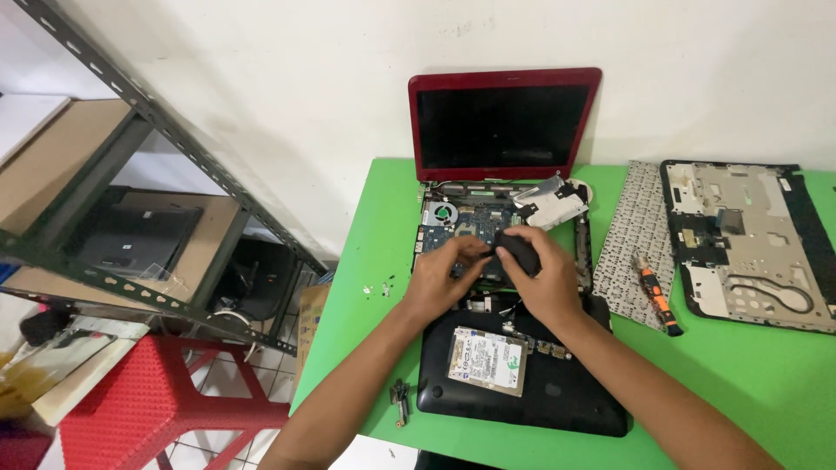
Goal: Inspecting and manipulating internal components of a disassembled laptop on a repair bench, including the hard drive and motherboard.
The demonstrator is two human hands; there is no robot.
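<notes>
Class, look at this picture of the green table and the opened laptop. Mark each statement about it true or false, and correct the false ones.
1. The laptop's screen frame is red. True.
2. The screwdriver with the orange handle is held in the left hand. False: it lies on the detached keyboard, held by neither hand.
3. A silver hard drive lies on the black bottom cover. True.
4. The right hand holds a black part over the exposed mainboard. True.
5. The table is blue. False: it is green.
6. The red stool stands on the table. False: it stands on the floor, left of the table.
</notes>
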